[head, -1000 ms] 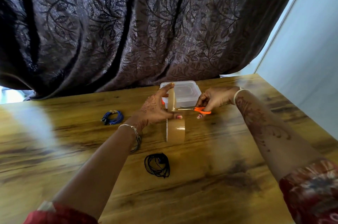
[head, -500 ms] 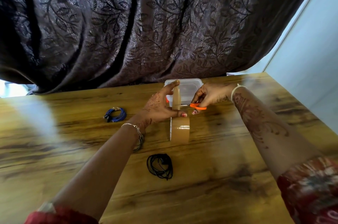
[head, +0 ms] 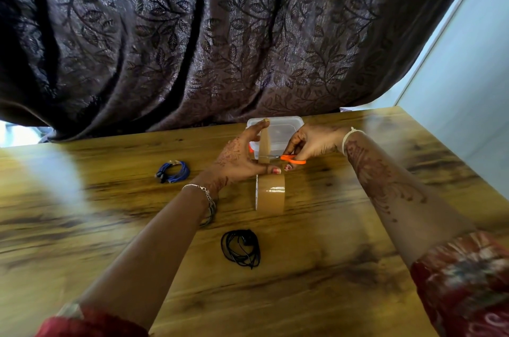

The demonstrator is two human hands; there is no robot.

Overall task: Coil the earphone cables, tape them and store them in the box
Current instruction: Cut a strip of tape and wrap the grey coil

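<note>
Fingers of the left hand (head: 237,160) pinch a strip of brown tape (head: 265,144) drawn straight up from the tape roll (head: 271,193), the forefinger tip at the strip's free upper end and the thumb pressed low, just above the roll. That strip's long axis runs upright, and it stands directly between the two hands, touching the left and met from the right. Closed around orange handles, the right hand (head: 311,144) holds a pair of scissors (head: 286,158) level, blades pointing left across the strip's lower part at a right angle to it; whether the blades are parted or already closed on the tape cannot be told. Likely the coming cut depends on the strip staying taut and the blades staying square to it. Both forearms reach forward from the near edge of the wooden surface (head: 82,226), wrists raised, the roll standing on edge near the middle. Behind the hands, at the far edge, sits the clear plastic box (head: 278,127) with its lid on. A coiled black earphone cable (head: 241,248) lies toward the near edge, just in front of the roll, untaped as far as can be seen. A coiled blue earphone cable (head: 173,171) lies well apart toward the left.
</note>
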